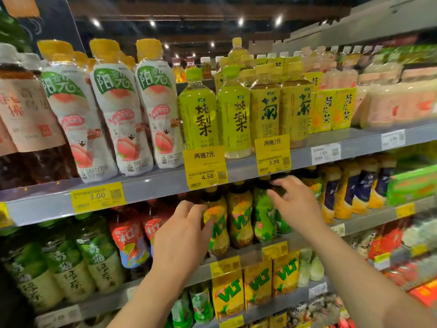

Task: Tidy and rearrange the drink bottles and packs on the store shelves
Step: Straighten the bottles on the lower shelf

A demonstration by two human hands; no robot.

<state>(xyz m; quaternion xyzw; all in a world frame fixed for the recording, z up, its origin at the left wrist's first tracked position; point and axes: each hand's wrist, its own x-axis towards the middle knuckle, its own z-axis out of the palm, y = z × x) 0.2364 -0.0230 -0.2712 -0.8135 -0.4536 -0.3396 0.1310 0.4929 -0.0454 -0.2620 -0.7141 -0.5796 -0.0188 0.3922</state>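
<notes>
- Two bare forearms reached up from the bottom of the view toward the middle shelf.
- The left hand was at the leftmost yellow VLT bottle on that shelf, fingers bent around the bottle's left side and shoulder, gripping it.
- The right hand was higher and to the right, in front of a green-labelled bottle; thumb and fingers were loosely curved with a gap between them. Motion blur hid whether they touched the bottle or its dark cap, so I could not tell whether it held anything.
- A second VLT bottle stood upright between the two hands, just beside the gripped one.
- Left of these on the same shelf stood red-labelled bottles and green-tea bottles; to the right, orange bottles with dark blue labels.
- Below, three VLT cartons stood side by side on the lower shelf.
- On the upper shelf, white peach bottles leaned to the left, next to two yellow-green pear bottles, then yellow chrysanthemum bottles and yellow cartons.
- Yellow price tags hung from that shelf's edge, reading 3.00, 4.58 and 3.98.
- Beyond the top of the shelving, ceiling lights shone against a dark ceiling.
</notes>
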